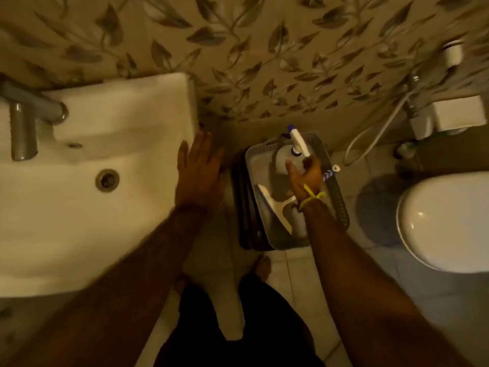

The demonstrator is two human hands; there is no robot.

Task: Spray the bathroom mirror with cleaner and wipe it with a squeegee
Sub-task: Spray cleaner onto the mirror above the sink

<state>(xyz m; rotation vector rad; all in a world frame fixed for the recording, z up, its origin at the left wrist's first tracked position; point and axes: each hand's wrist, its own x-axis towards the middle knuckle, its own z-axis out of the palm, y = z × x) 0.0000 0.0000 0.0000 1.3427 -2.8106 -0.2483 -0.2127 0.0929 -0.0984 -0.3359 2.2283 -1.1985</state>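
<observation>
A white spray bottle (281, 158) with a white and blue trigger head stands at the far end of a pale plastic basket (336, 202) on the floor. My right hand (304, 178), with a yellow thread at the wrist, reaches down into the basket, its thumb and fingers curled around the bottle's body just under the trigger. A white squeegee (275, 207) lies in the basket, just left of my right wrist. My left hand (198, 173) is flat with its fingers spread beside the right edge of the sink. The mirror is out of view.
A white sink (105, 207) with a metal tap (23, 128) fills the left. A white toilet (444, 221) stands at the right, with a hose (370, 139) on the leaf-patterned wall behind. The basket sits on a dark stand between them. My bare foot (262, 266) is on the tiled floor.
</observation>
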